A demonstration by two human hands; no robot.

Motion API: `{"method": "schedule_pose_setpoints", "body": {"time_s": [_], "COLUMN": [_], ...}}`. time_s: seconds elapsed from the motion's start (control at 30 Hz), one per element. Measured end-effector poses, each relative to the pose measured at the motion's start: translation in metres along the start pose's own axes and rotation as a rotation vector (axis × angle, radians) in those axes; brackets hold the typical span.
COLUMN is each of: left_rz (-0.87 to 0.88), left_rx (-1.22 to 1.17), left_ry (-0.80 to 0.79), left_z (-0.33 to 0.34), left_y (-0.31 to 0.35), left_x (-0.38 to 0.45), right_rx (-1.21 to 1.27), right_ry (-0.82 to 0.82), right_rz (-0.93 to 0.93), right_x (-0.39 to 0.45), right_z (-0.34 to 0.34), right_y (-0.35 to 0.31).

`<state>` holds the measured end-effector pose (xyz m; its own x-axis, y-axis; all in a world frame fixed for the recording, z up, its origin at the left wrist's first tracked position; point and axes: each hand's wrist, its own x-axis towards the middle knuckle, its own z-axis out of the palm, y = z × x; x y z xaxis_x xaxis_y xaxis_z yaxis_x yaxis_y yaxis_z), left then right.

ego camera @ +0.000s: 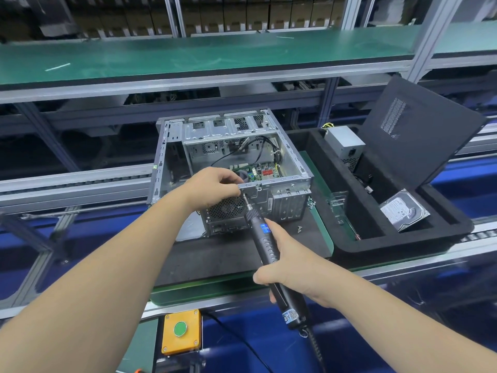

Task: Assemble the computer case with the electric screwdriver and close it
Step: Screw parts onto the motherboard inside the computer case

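Note:
An open silver computer case [282, 154] lies on a dark mat in the middle, its motherboard [259, 170] and cables exposed. My left hand [212, 185] grips the near top rim of the case, above the rear fan grille [227, 208]. My right hand [291, 262] holds the black electric screwdriver [265, 239] by its barrel. Its bit [245, 198] touches the rear panel just right of the grille, under the rim. The black side panel [419, 135] leans upright at the right.
A black foam tray [403, 243] to the right holds a power supply [345, 144] and a hard drive [403, 211]. A loose screw [300, 228] lies on the mat. A yellow box with a green button [181, 331] sits at the near edge. A green shelf [188, 57] runs above.

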<state>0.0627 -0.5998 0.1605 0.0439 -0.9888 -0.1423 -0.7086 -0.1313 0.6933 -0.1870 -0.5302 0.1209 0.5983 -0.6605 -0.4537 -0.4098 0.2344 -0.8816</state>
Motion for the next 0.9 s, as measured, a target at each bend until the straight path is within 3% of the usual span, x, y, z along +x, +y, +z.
{"method": "schedule_pose_setpoints", "body": {"time_s": [0.13,0.43,0.9], "left_rz": [-0.043,-0.069,-0.017], "left_rx": [-0.044,-0.178,0.039], "left_ry": [0.062,0.0,0.177], "left_z": [-0.001,-0.011,-0.017], "left_y": [0.0,-0.003,0.001], "left_x": [0.004,0.011,0.024], "right_rx": [-0.022,-0.006,-0.027], "right_ry": [0.004,-0.019,-0.016], "right_rz": [-0.005,-0.011,-0.033], "right_x": [0.0,-0.003,-0.009], "right_z": [0.0,-0.001,-0.012], "right_y": [0.001,0.004,0.004]}}
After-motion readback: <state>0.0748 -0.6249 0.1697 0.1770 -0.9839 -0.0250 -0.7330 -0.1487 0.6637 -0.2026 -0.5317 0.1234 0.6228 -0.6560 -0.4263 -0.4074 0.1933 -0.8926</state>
